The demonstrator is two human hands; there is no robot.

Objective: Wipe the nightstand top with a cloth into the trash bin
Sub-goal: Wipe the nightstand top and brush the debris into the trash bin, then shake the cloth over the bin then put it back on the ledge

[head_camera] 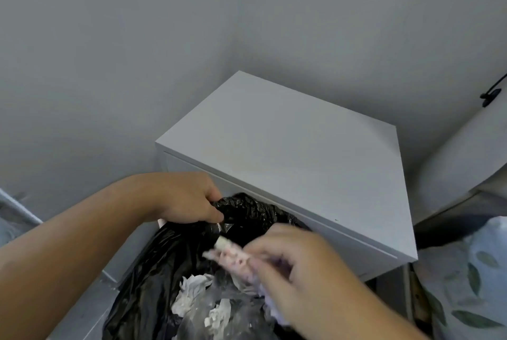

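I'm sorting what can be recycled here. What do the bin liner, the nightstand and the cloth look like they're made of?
Bin liner: thin black plastic film, glossy and crinkled with sharp highlights.
Nightstand: probably painted or laminated board; smooth, matte white, crisp edges, no grain visible.
Cloth in the right hand: soft, pale pinkish fabric that folds limply; motion blur hides the weave.

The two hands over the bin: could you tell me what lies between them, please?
In the head view, only the bin's black liner lies between the left hand and the right hand, which holds the cloth.
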